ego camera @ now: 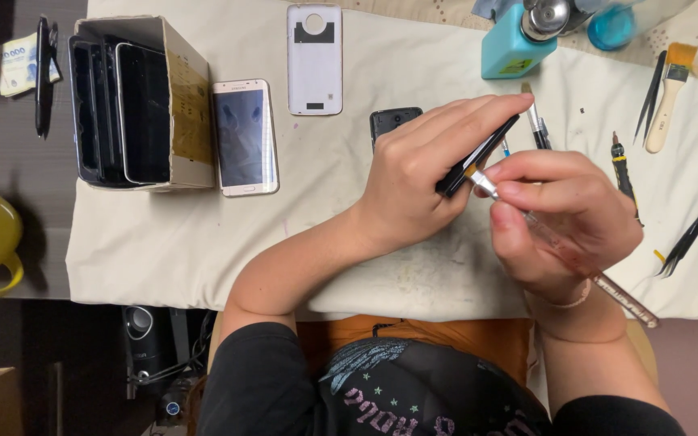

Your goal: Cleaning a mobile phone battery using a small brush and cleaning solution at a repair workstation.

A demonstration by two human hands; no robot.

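Brush work on a black phone part, held edge-up over the cloth-covered bench.

Largest first: cream work cloth [203,242], cardboard box [183,105] of dark phones far left, white phone [244,137] beside it, white back cover [314,58] above, teal pump bottle [506,50] top right. Left hand [414,182] is closed around the black phone part [478,155], pinching it on edge at mid-frame. Right hand [563,210] grips a clear-handled brush [575,258], ferrule touching the part's lower end. Judgement: keep the part pinched firm, stroke light along the edge, bristles only. Tweezers [684,242] and paintbrush [668,97] lie right, well apart.
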